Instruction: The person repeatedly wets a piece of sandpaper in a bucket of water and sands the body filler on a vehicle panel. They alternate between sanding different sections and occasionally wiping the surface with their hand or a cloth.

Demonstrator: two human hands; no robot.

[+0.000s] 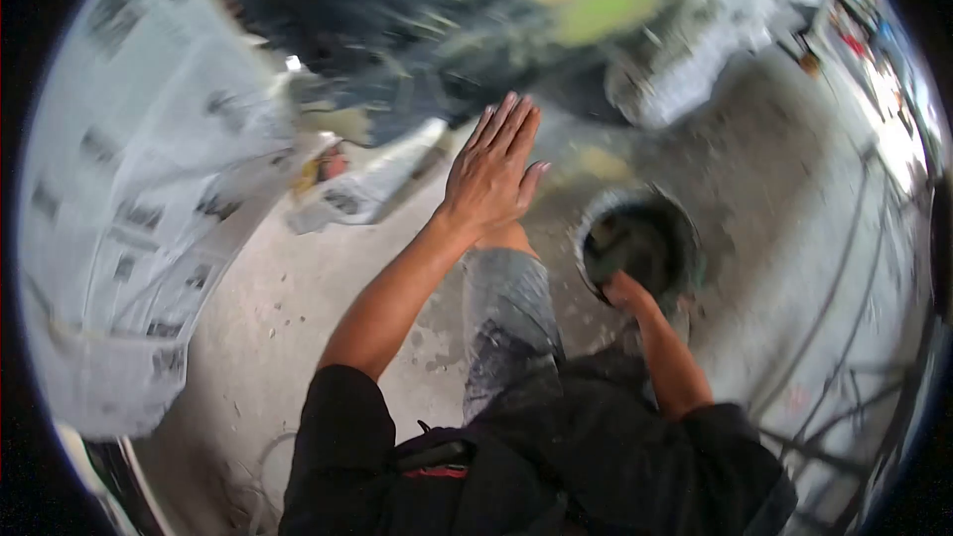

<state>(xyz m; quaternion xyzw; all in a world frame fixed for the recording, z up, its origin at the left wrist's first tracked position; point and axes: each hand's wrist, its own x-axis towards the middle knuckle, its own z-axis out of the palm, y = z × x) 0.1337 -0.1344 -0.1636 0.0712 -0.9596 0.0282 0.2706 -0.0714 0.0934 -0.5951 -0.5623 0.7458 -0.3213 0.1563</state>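
Reaching into bucket (590, 213) over near side with right hand (624, 290), cannot tell grip, extending open left hand (493, 174), left of bucket

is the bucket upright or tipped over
Upright: the bucket's round mouth faces up, and the right hand reaches in at its rim.

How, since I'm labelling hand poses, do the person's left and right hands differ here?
The left hand is flat, with its fingers straight; the right hand has fingers too dark and blurred to read. The left hand is clear of the bucket, while the right hand reaches into it. Both are bare.
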